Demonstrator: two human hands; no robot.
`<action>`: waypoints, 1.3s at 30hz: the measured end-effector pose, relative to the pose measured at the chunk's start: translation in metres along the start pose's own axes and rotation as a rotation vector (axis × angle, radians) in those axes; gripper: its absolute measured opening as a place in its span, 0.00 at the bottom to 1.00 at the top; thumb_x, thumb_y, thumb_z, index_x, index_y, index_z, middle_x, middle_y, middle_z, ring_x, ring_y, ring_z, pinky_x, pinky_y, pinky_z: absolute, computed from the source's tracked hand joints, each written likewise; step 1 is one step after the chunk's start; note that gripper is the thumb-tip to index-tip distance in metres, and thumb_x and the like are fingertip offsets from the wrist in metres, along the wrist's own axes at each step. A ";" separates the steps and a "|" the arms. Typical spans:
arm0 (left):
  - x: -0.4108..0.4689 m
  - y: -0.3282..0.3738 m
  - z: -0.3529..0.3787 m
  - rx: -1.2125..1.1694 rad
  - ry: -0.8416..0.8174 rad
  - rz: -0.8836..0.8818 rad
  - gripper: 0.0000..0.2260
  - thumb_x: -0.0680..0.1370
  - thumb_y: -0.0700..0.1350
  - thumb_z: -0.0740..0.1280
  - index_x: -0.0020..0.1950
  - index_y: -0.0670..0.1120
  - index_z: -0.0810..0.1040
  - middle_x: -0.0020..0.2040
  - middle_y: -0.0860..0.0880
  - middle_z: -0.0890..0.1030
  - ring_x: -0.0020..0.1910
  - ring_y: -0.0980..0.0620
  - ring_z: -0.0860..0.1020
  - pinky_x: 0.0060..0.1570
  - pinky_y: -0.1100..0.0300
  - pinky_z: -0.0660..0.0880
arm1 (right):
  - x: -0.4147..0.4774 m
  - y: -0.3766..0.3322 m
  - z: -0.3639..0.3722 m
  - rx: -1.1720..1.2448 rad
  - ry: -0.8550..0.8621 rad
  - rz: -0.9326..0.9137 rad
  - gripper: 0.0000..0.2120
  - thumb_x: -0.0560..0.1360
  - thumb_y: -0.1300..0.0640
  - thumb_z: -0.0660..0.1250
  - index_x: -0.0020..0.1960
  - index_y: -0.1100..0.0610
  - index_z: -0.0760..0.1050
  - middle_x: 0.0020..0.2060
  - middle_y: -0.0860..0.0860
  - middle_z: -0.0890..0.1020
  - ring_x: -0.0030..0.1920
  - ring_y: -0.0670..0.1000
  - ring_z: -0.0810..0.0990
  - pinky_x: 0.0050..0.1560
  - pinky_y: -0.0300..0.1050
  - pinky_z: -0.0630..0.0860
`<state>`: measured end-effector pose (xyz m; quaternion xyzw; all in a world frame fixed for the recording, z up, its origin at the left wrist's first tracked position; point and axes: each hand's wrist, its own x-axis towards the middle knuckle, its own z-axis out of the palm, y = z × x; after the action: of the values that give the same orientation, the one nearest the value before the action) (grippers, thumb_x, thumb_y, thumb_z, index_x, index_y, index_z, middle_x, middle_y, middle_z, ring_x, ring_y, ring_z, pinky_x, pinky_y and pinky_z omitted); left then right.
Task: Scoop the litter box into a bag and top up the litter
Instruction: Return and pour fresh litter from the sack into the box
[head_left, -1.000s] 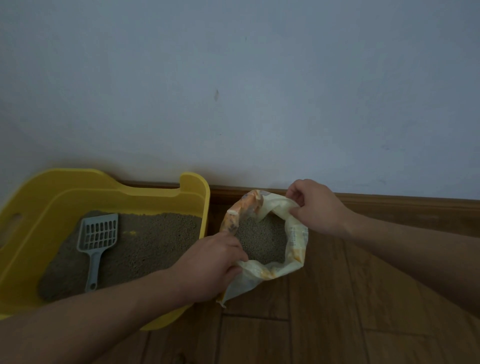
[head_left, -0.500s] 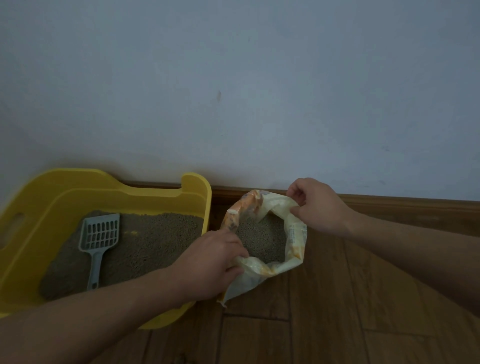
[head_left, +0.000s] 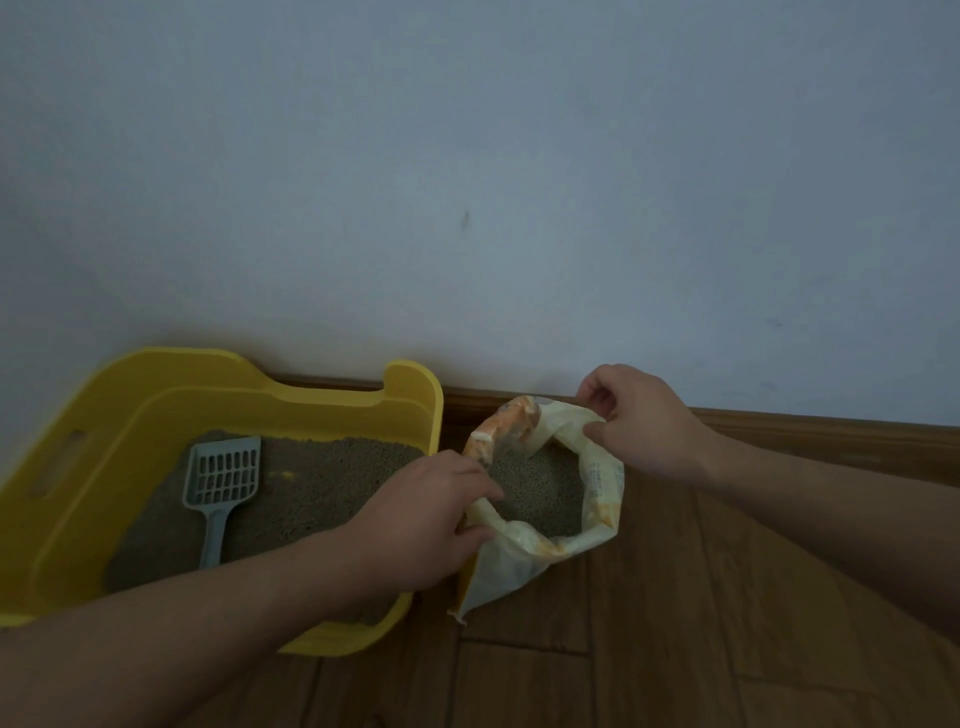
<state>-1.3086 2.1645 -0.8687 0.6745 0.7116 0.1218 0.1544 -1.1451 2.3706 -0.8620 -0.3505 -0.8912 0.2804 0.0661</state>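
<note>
On a wooden floor (head_left: 675, 623) beside a grey wall (head_left: 519, 182), the yellow litter box (head_left: 104, 467) holds litter and a scoop (head_left: 221, 483). The left hand (head_left: 415, 525) and right hand (head_left: 644, 421) pinch the litter bag (head_left: 602, 483) rim, keeping it open beside the box.

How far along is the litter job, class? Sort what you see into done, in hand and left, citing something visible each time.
Done: perhaps the scooping, since the scoop lies idle on the litter in the yellow box. In hand: the left hand and right hand grip the rim of the open litter bag beside the box. Left: tipping litter into the box.
</note>
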 end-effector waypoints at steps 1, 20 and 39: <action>-0.002 -0.001 -0.004 -0.005 0.012 -0.015 0.17 0.77 0.55 0.69 0.65 0.56 0.76 0.61 0.59 0.76 0.62 0.59 0.70 0.63 0.58 0.71 | 0.000 -0.003 0.000 -0.001 0.000 -0.003 0.12 0.69 0.61 0.72 0.50 0.50 0.75 0.46 0.48 0.78 0.47 0.48 0.77 0.47 0.43 0.75; -0.011 -0.005 -0.128 -0.044 0.093 -0.079 0.20 0.81 0.56 0.59 0.72 0.55 0.66 0.67 0.56 0.72 0.65 0.58 0.70 0.63 0.61 0.70 | 0.009 -0.117 -0.052 -0.111 -0.047 -0.058 0.21 0.80 0.51 0.64 0.72 0.51 0.68 0.67 0.47 0.74 0.62 0.46 0.75 0.58 0.39 0.72; -0.134 0.011 -0.257 -0.069 -0.005 -0.260 0.19 0.82 0.55 0.57 0.70 0.50 0.71 0.66 0.52 0.74 0.65 0.52 0.72 0.65 0.52 0.71 | -0.105 -0.282 -0.075 -0.015 -0.155 0.100 0.17 0.80 0.50 0.61 0.68 0.52 0.72 0.62 0.48 0.76 0.62 0.50 0.74 0.58 0.45 0.73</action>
<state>-1.3910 2.0403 -0.6200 0.5711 0.7881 0.1237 0.1936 -1.2090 2.1671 -0.6376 -0.3723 -0.8771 0.3029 -0.0198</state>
